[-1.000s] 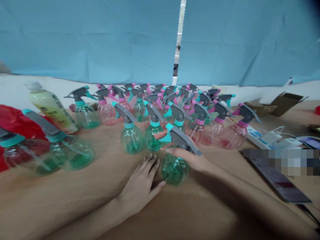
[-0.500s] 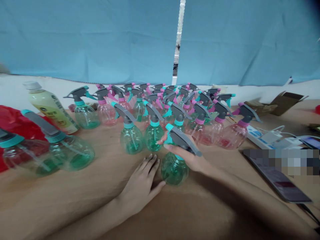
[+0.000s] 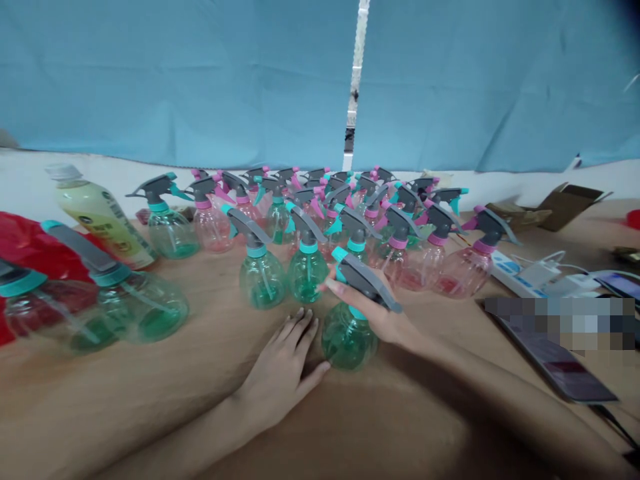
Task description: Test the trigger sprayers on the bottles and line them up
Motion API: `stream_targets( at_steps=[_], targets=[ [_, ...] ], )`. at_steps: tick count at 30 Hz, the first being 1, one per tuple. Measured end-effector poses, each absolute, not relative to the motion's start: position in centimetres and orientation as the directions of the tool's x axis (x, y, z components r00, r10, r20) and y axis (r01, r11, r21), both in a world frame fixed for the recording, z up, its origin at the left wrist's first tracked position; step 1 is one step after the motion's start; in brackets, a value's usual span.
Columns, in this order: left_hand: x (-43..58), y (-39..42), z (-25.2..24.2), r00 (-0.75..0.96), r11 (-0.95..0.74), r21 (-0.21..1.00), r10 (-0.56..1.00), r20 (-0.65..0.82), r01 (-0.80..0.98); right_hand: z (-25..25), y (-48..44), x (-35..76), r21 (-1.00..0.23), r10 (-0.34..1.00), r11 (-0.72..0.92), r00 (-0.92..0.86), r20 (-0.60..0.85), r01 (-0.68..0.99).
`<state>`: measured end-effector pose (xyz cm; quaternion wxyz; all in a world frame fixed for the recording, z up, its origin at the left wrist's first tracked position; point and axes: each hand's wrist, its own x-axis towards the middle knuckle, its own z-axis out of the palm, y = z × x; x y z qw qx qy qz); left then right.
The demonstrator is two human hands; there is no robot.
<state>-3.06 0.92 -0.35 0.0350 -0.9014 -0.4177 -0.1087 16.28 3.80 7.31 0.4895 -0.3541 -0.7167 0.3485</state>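
Note:
A clear green spray bottle (image 3: 349,343) with a grey and turquoise trigger head stands upright in front of me. My right hand (image 3: 383,313) is closed around its neck below the trigger head, with the thumb side toward the nozzle. My left hand (image 3: 283,363) lies flat on the table, palm down and fingers spread, just left of that bottle's base. Behind the hands stand two more green spray bottles (image 3: 263,279) and several pink ones (image 3: 463,272). Part of my right palm and fingers is hidden behind the held bottle's head.
More green spray bottles (image 3: 143,310) stand at the left, by a red plastic bag (image 3: 37,250) and a tilted drink bottle (image 3: 103,217). At the right are a dark tablet (image 3: 553,360), a white power strip (image 3: 517,277) and an open cardboard box (image 3: 567,205). A blue cloth (image 3: 200,87) hangs behind.
The view has shifted very slightly. Both hands keep their places, and the right hand still holds the same spray bottle, its fingers slightly shifted near the nozzle.

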Motion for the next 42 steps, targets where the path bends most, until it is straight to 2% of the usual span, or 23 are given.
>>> stream_targets(
  at_steps=[6, 11, 17, 21, 25, 29, 32, 39, 42],
  targets=[
    [-3.1, 0.9, -0.1, 0.643, -0.663, 0.009, 0.729, 0.235, 0.749, 7.2, 4.0, 16.5, -0.828, 0.827, 0.532, -0.319, 0.463, 0.177],
    [-3.2, 0.9, -0.2, 0.638, -0.666, 0.028, 0.724, 0.262, 0.745, 7.2, 3.9, 16.2, -0.818, 0.827, 0.544, -0.284, 0.485, 0.186],
    [-3.2, 0.9, -0.4, 0.631, -0.655, 0.023, 0.735, 0.247, 0.755, 6.6, 3.1, 16.1, -0.828, 0.891, 0.451, -0.125, 0.436, 0.332],
    [-3.2, 0.8, -0.3, 0.622, -0.648, 0.030, 0.742, 0.249, 0.761, 5.6, 2.3, 17.2, -0.798, 0.875, 0.484, -0.179, 0.450, 0.360],
    [-3.1, 0.7, -0.4, 0.620, -0.654, 0.049, 0.736, 0.270, 0.755, 4.9, 0.9, 18.7, -0.719, 0.842, 0.538, -0.237, 0.484, 0.441],
    [-3.0, 0.6, -0.5, 0.618, -0.661, 0.057, 0.725, 0.304, 0.748, 4.6, -0.5, 19.2, -0.605, 0.827, 0.523, -0.184, 0.531, 0.600],
    [-3.4, 0.1, -0.6, 0.616, -0.664, 0.060, 0.720, 0.320, 0.745, 4.8, -1.0, 18.7, -0.553, 0.814, 0.519, -0.180, 0.552, 0.652],
    [-9.3, -2.1, -0.4, 0.592, -0.638, 0.050, 0.739, 0.323, 0.769, 5.3, -0.7, 14.7, -0.592, 0.811, 0.575, -0.295, 0.506, 0.566],
    [-12.7, -3.0, -0.1, 0.566, -0.609, 0.034, 0.756, 0.329, 0.793, 5.6, -0.4, 11.0, -0.588, 0.787, 0.609, -0.314, 0.530, 0.532]
  ],
)
